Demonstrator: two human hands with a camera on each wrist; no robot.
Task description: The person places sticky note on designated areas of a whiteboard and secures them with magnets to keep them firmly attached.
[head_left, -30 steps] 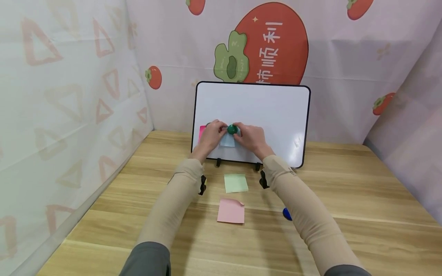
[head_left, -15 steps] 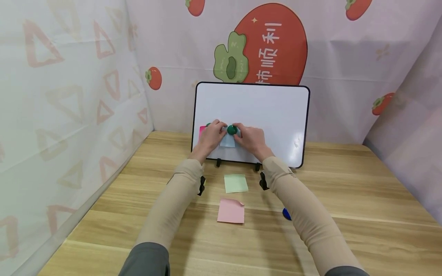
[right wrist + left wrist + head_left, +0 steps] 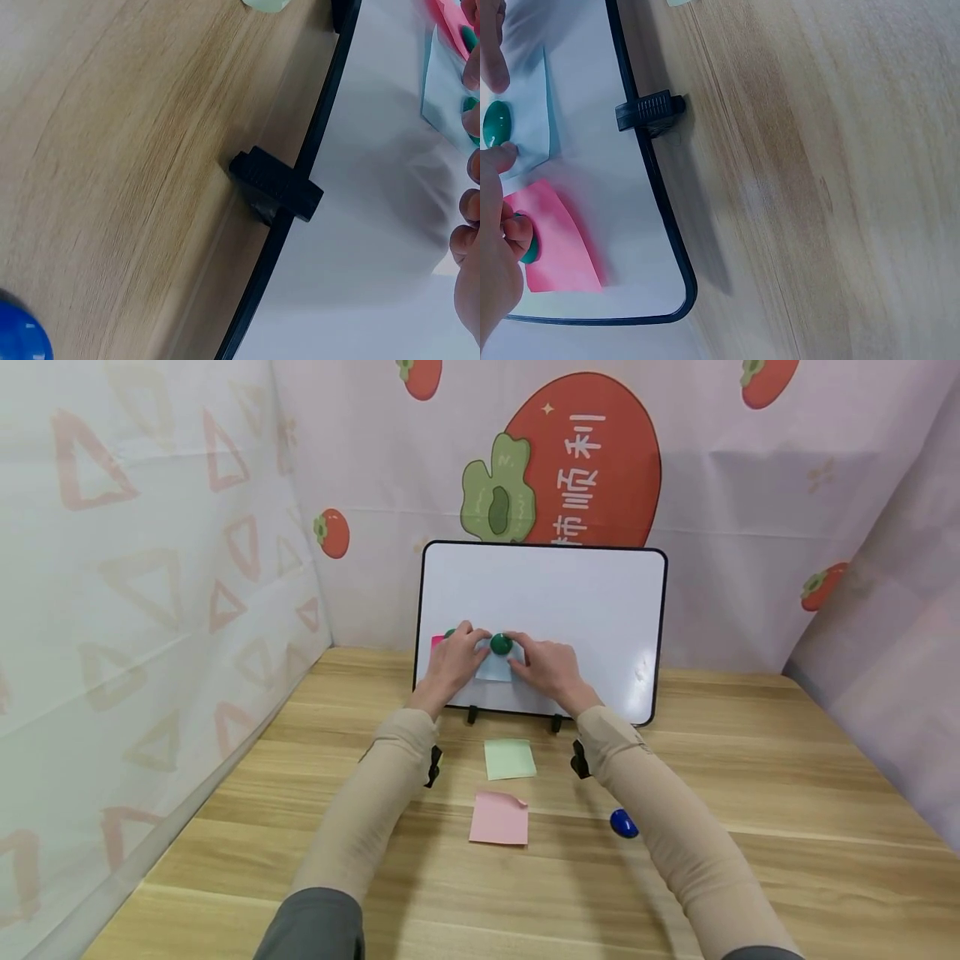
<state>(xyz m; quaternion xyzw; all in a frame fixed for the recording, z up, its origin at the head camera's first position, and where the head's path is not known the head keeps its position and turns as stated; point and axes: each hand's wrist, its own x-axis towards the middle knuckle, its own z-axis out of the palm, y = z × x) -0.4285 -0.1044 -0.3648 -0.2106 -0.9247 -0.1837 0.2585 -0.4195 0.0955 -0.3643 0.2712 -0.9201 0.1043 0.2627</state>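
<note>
On the whiteboard a round green magnet sits over the top of a light blue sticky note. My left hand is at the note's left side, thumb and index finger parted, the thumb at the note beside the magnet in the left wrist view. Its other fingers are bent in front of a second green magnet on a bright pink note. From the right, my right hand has its index fingertip right at the first magnet's edge, the thumb apart from it and lower.
A pale green sticky note and a pink sticky note with a curled corner lie on the wooden table. A blue magnet lies beside my right sleeve. Black clip feet support the board's lower edge.
My right thumb has moved down and away from the green magnet, widening the gap to the index finger. The right forearm has shifted slightly right, uncovering more of the blue magnet.
</note>
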